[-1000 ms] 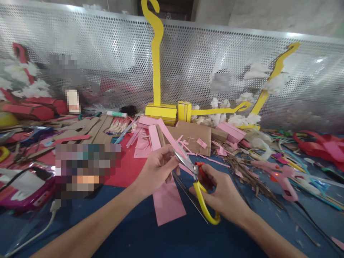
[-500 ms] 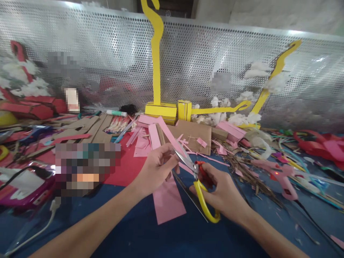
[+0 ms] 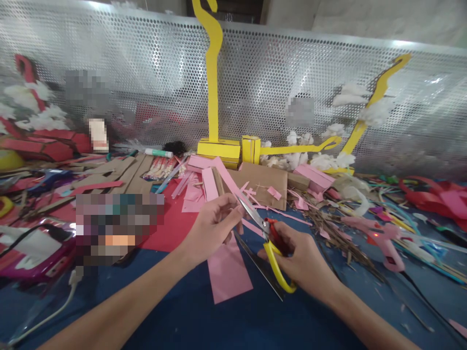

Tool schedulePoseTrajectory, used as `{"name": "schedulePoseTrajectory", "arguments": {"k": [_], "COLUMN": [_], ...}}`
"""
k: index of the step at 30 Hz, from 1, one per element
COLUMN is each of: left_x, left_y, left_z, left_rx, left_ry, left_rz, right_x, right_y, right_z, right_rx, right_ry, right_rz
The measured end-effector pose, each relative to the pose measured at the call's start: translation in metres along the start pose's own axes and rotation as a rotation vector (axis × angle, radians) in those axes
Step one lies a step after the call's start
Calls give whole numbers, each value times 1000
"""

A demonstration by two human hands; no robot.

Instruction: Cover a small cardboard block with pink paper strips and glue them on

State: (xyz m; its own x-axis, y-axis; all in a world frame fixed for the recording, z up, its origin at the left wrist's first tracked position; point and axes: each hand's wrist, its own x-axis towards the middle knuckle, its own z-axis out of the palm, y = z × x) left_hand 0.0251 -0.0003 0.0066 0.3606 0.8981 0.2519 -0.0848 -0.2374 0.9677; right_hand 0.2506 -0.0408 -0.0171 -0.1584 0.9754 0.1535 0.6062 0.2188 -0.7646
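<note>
My right hand grips scissors with one red and one yellow handle, their blades pointing up and left. My left hand pinches a pink paper strip at the blade tips; its fingers hide part of the strip. Below my left hand, a wider pink paper piece lies on the blue table. A thin dark blade or ruler rests beside it, partly under the scissors.
Yellow card shapes stand at the back against a perforated metal sheet. Brown cardboard and pink scraps lie ahead. A pink glue gun with a lit red light is at the right, a red sheet at the left.
The scissors' blades and yellow handle have moved closer together around the pink strip. Both hands have stayed nearly in place.
</note>
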Motion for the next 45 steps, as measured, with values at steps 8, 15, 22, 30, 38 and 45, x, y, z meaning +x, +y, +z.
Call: {"name": "schedulePoseTrajectory", "arguments": {"k": [8, 15, 22, 30, 38, 45], "left_x": [-2, 0, 0, -1, -1, -3], "left_y": [1, -2, -2, 1, 1, 7], "left_z": [-2, -1, -1, -1, -3, -2], "left_rx": [20, 62, 68, 65, 17, 142], "left_ry": [17, 18, 2, -12, 80, 57], "left_rz": [28, 31, 53, 68, 67, 113], "right_x": [1, -1, -1, 1, 2, 1], "right_y": [-3, -8, -8, -1, -3, -9], "right_z": [2, -1, 0, 4, 5, 1], "right_rx": [-26, -179, -91, 26, 85, -103], "right_ry": [39, 58, 38, 48, 84, 114], "right_rz": [-25, -152, -120, -16, -23, -106]}}
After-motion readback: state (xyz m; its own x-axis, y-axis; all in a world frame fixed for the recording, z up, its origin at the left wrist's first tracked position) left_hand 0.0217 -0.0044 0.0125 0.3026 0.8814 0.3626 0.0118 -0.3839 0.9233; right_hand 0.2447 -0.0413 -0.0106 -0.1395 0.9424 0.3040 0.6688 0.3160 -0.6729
